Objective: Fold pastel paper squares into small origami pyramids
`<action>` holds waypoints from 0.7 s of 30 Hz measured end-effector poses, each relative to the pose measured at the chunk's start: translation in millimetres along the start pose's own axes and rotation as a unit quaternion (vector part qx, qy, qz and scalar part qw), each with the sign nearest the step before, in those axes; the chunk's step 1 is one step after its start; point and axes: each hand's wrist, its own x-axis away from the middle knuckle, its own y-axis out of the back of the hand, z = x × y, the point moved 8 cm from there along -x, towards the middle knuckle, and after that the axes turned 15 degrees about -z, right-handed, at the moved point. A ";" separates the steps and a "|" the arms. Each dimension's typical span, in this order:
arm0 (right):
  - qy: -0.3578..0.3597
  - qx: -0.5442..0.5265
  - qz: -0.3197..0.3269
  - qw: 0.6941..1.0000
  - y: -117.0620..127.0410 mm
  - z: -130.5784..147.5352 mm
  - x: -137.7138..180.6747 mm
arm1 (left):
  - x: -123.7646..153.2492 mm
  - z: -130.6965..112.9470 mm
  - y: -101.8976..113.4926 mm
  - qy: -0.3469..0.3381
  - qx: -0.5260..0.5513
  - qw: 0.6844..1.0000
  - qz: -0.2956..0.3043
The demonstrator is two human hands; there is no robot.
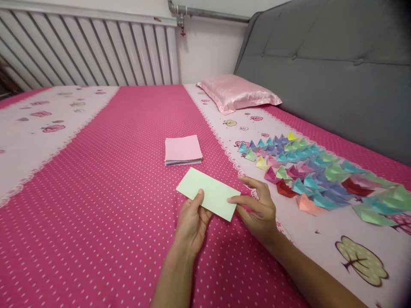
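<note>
A light green sheet of paper (208, 190), oblong and apparently folded in half, is held above the bed. My left hand (192, 220) grips its lower edge, thumb on top and fingers underneath. At the right end, my right hand (258, 209) pinches the paper between the index finger and the thumb, which is partly hidden; its other fingers are loosely bent. Just beyond the sheet lies a stack of square paper (183, 149) with a pink sheet on top. To the right of my right hand stand rows of folded paper boats (316, 182) in many colours.
The bed is covered by a pink dotted sheet (96, 205) with pale printed bands. A pink satin pillow (239, 92) rests by the grey padded headboard (327, 64). Behind the bed are a white radiator (96, 47) and a pipe (212, 13) with a red valve.
</note>
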 end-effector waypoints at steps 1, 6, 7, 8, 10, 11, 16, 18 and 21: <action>-0.002 -0.003 0.009 1.000 -1.5 -0.5 0.0 | -0.9 -0.8 1.2 -0.005 0.001 1.000 -0.003; -0.013 -0.018 0.057 0.998 -10.8 -1.7 1.2 | 0.6 0.2 -1.4 0.001 -0.001 1.000 0.027; -0.017 -0.021 0.065 0.998 -12.2 -1.9 1.7 | 1.1 0.7 -1.9 0.003 -0.002 0.999 0.032; -0.022 -0.026 0.071 0.997 -13.3 -2.4 2.2 | 1.4 1.0 -2.1 0.003 -0.004 0.999 0.036; -0.040 -0.035 0.083 0.995 -14.9 -4.8 3.6 | 1.5 1.4 -1.7 0.002 -0.011 0.999 0.038; -0.053 -0.040 0.088 0.994 -15.6 -6.7 4.4 | 1.4 1.7 -1.3 0.002 -0.017 0.999 0.037; -0.130 -0.063 0.111 0.983 -18.7 -17.6 8.7 | 2.6 2.8 -0.4 0.003 -0.060 0.997 0.042; -0.163 -0.074 0.109 0.978 -19.4 -20.9 9.6 | 4.7 3.5 -2.1 0.006 -0.074 0.996 0.055; -0.211 -0.074 0.100 0.970 -20.0 -24.6 10.6 | 8.5 5.3 -7.0 0.007 -0.090 0.992 0.089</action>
